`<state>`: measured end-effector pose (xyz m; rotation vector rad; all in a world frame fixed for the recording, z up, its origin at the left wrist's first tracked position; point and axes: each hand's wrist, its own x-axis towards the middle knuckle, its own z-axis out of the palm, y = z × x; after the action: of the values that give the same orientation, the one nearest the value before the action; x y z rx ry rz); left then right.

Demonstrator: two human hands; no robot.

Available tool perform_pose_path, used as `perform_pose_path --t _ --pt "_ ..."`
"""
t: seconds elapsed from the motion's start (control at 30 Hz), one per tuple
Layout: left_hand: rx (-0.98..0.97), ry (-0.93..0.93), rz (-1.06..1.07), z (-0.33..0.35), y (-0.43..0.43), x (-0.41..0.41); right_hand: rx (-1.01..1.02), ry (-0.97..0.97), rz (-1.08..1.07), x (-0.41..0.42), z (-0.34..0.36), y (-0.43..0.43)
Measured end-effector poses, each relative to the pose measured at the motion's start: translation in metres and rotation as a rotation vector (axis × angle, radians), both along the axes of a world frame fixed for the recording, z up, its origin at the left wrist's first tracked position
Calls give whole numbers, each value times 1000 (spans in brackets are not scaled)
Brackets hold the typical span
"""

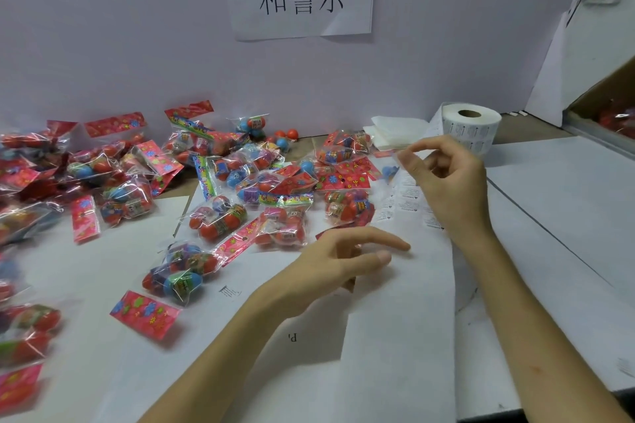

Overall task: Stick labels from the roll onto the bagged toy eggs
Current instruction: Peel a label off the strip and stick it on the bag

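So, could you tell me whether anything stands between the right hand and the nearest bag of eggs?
Nothing visible does. The right hand pinches what looks like a label above the label strip, with open air down to the nearest bag. The left hand hovers nearer the person, off that line.

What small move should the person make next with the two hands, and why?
Probably carry the label over to the nearest bagged eggs and press it on. The right hand seems to pinch a small label above the unrolled strip, and the left hand hovers open beside that bag, holding nothing, ready to steady it.
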<state>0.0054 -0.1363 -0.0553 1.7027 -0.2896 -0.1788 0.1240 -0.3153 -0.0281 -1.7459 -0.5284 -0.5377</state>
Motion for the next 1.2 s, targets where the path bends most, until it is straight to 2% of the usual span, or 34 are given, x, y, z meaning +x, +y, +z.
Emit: perform_pose_path --t 0.13,0.23,0.33,0.4,0.53,0.6,0.67,0.73,0.87,0.97,1.2 --pt "15 -43 129 6 11 0 -35 -12 36 -2 2 0" --pt "-72 -46 262 7 18 2 81 26 106 -2 4 -1" --pt "-21 -114 290 9 25 3 187 60 137 0 7 -3" --pt "12 -36 97 11 26 0 249 96 170 1 8 -5" --pt "52 205 -494 14 21 -8 331 185 227 6 9 -13" --pt "120 262 -590 17 21 -9 354 178 241 6 11 -17" --pt "174 227 -528 17 24 -8 364 135 254 5 13 -18" --pt "151 157 -356 15 25 -7 399 135 279 2 15 -17" --pt "-147 38 54 12 24 2 436 260 519 -5 18 -19" --pt "-279 -12 175 11 27 5 252 280 645 -10 16 -12" --pt "-342 -45 441 10 23 8 -127 312 872 -23 6 15"
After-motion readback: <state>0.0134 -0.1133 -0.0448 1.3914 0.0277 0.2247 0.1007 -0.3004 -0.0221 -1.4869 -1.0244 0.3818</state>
